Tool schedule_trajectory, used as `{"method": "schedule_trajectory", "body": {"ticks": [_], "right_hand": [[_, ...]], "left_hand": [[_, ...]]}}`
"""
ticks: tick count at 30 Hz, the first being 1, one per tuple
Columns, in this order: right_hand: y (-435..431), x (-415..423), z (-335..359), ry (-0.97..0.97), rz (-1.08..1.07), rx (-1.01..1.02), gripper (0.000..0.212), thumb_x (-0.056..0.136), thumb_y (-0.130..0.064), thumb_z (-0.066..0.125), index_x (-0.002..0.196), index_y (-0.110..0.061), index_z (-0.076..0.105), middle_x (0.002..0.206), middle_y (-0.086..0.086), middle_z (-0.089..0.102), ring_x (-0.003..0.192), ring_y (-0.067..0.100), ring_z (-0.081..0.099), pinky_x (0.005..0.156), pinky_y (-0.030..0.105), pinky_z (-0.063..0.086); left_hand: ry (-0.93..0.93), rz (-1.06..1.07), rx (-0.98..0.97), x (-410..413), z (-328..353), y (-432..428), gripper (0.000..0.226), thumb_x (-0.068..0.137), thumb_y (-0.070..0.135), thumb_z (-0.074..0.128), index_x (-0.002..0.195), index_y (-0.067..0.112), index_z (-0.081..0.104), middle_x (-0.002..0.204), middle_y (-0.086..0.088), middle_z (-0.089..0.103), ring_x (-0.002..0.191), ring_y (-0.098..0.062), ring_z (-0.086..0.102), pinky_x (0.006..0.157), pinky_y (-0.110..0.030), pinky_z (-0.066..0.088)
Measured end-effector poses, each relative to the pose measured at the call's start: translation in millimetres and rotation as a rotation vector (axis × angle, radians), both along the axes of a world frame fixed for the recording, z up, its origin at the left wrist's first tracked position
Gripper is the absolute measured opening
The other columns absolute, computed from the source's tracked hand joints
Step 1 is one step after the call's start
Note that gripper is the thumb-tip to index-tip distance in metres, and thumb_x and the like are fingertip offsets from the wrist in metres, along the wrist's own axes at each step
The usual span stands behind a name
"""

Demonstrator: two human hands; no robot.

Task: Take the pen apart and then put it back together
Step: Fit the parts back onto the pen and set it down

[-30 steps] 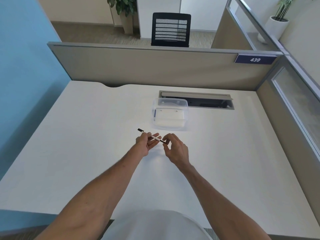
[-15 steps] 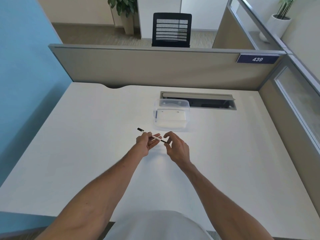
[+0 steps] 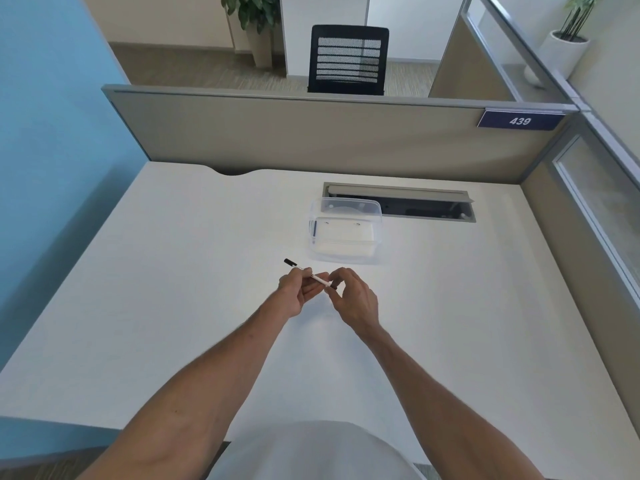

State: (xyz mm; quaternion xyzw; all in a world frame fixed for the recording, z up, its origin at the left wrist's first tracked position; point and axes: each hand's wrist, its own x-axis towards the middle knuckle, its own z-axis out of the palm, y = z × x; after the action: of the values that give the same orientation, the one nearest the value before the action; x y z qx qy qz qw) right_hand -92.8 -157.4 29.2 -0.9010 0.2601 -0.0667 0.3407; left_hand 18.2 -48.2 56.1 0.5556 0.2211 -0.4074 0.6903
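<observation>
A slim white pen with black ends is held above the middle of the white desk. My left hand grips the pen's barrel, and its black far end sticks out up and to the left. My right hand pinches the pen's near black tip between thumb and fingers. The part of the pen inside the fingers is hidden.
A clear plastic box stands just beyond my hands, with something small and dark at its left wall. Behind it is an open cable slot in the desk. Grey partition panels close off the back and right.
Both hands have stayed almost in place. My right fingers have closed in more tightly on the pen's near tip.
</observation>
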Motion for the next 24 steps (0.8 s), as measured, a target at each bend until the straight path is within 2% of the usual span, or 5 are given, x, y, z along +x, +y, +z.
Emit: {"method": "schedule_trajectory", "body": {"ticks": [6, 10, 16, 20, 24], "right_hand": [[-2, 3, -2, -0.075, -0.148, 0.292, 0.01, 0.102, -0.026, 0.073, 0.11, -0.02, 0.072, 0.11, -0.012, 0.076, 0.088, 0.025, 0.072, 0.083, 0.043, 0.059], [-13, 1, -2, -0.187, -0.28, 0.6, 0.011, 0.1, -0.015, 0.073, 0.107, -0.007, 0.075, 0.107, 0.009, 0.079, 0.095, 0.042, 0.075, 0.082, 0.049, 0.06], [-29, -3, -2, -0.278, -0.445, 0.88, 0.022, 0.1, -0.012, 0.073, 0.117, 0.003, 0.07, 0.114, 0.021, 0.081, 0.11, 0.046, 0.077, 0.085, 0.041, 0.053], [-35, -8, 0, -0.316, -0.492, 0.97, 0.028, 0.1, -0.011, 0.073, 0.122, 0.006, 0.069, 0.113, 0.022, 0.082, 0.115, 0.045, 0.077, 0.091, 0.043, 0.054], [-40, -9, 5, -0.359, -0.546, 1.098, 0.013, 0.103, -0.012, 0.068, 0.114, -0.004, 0.069, 0.121, 0.013, 0.083, 0.124, 0.039, 0.077, 0.108, 0.054, 0.056]], "left_hand": [[0.013, -0.016, -0.016, 2, -1, 5, 0.007, 0.11, -0.001, 0.055, 0.115, -0.001, 0.06, 0.145, -0.032, 0.069, 0.142, -0.044, 0.067, 0.123, -0.044, 0.052], [-0.007, 0.031, -0.036, 7, -2, 10, 0.005, 0.109, -0.001, 0.057, 0.106, 0.002, 0.059, 0.146, -0.031, 0.07, 0.139, -0.044, 0.069, 0.122, -0.045, 0.053], [-0.028, -0.03, -0.065, 5, -3, 17, 0.032, 0.109, 0.005, 0.062, 0.14, -0.003, 0.066, 0.148, -0.028, 0.07, 0.142, -0.041, 0.068, 0.125, -0.045, 0.051], [-0.041, -0.073, -0.085, 6, -3, 18, 0.025, 0.11, 0.019, 0.065, 0.127, 0.001, 0.069, 0.146, -0.026, 0.071, 0.142, -0.041, 0.068, 0.124, -0.044, 0.051], [-0.051, -0.166, -0.021, 8, -6, 15, 0.039, 0.108, 0.011, 0.066, 0.141, -0.01, 0.069, 0.145, -0.028, 0.072, 0.142, -0.037, 0.069, 0.117, -0.038, 0.055]]}}
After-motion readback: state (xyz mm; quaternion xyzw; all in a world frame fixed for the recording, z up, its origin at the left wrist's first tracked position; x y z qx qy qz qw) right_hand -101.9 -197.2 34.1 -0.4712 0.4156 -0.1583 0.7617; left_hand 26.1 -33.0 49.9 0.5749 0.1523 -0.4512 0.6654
